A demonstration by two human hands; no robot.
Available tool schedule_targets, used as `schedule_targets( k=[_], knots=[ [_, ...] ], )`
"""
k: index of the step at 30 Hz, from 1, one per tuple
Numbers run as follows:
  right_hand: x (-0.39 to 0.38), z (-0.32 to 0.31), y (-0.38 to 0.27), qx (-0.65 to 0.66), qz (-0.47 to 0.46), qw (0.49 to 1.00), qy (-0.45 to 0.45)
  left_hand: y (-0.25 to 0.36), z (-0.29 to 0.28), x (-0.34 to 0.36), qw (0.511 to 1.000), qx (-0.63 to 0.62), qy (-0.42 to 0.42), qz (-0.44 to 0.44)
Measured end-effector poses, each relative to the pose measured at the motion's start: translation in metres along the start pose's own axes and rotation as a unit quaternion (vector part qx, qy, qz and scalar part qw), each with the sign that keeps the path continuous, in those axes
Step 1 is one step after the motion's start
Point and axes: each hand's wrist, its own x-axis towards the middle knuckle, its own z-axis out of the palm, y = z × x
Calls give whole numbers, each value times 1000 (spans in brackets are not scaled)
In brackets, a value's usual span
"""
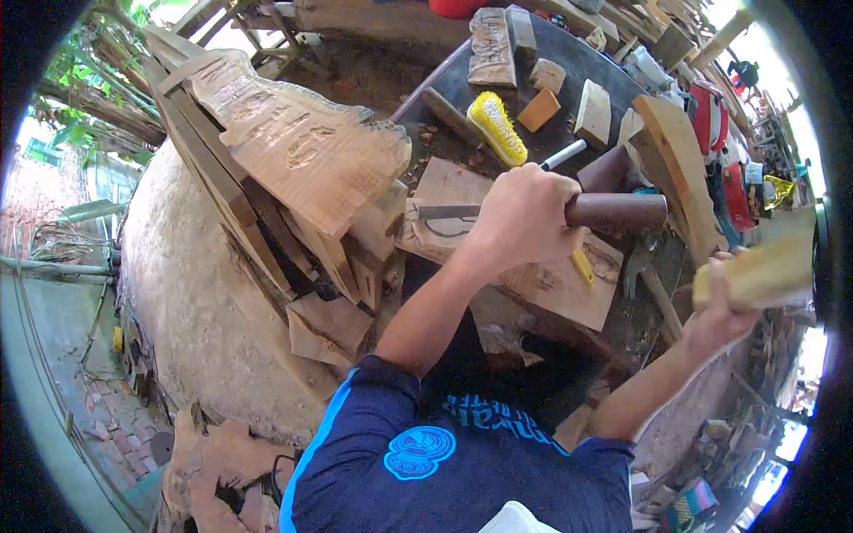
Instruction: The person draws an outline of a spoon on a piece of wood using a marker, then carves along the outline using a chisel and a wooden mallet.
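My left hand [530,213] is closed round a chisel. The chisel's thick dark brown handle [617,212] sticks out to the right of my fist, and its dark metal blade [449,212] reaches left over a flat carved wooden board [553,298]. My right hand [718,322], raised at the right, grips a yellowish wooden block [755,280] that is smeared by motion. Below my left fist, a yellow tool handle [582,265] rests on the board. A white marker with a dark end [564,155] lies just beyond the fist.
A yellow-and-white bristle brush [498,129] and several wood blocks [593,114] lie on the dark table [569,67]. A large carved slab [298,133] leans at the left. A hammer [653,289] lies near my right forearm. A curved wooden piece [677,169] stands at the right.
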Motion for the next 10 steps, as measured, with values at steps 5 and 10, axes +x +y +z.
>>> schedule_targets(
  k=[5, 10],
  knots=[
    [-51, 30, 4, -137, -87, 961, -226, -8, -2, -1, 998, -30, 40, 28],
    [-28, 34, 8, 184, 83, 979, 25, -2, -6, -4, 999, -30, 15, 9]
  ],
)
